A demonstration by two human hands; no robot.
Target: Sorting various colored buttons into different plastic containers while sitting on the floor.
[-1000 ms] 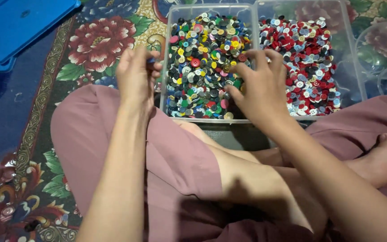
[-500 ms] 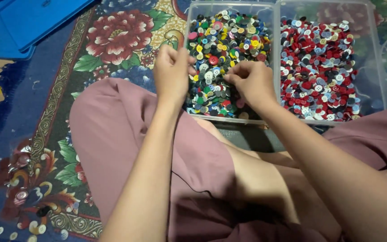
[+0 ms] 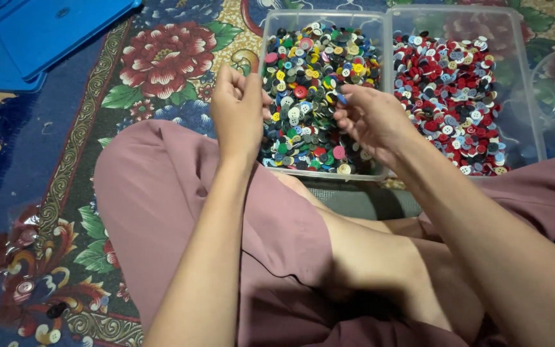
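**Plastic bins of buttons, both hands lifted above the mixed one**

Floral carpet (image 3: 162,58) in dark blue with red blooms covers the floor, and the person sits cross-legged on it in mauve trousers (image 3: 162,212). Blue plastic lids (image 3: 46,29) lie at the upper left, well apart from the work. Two clear plastic bins stand side by side, touching, against the person's shins: the mixed-button bin (image 3: 271,29) heaped with many colours, and the red-button bin (image 3: 521,77) holding mostly red, white and dark pieces.

A second ago both hands were pressed down among the mixed buttons; now they hang above that bin, drawn closer together. Judging by this, picking has given way to sorting what was picked. The left hand (image 3: 239,112) is loosely curled by the bin's left wall; whether its grip holds anything cannot be told. The right hand (image 3: 370,119) has its fingertips pinched together on a small blue button (image 3: 342,98). A few loose buttons (image 3: 24,287) lie on the carpet's border at lower left.
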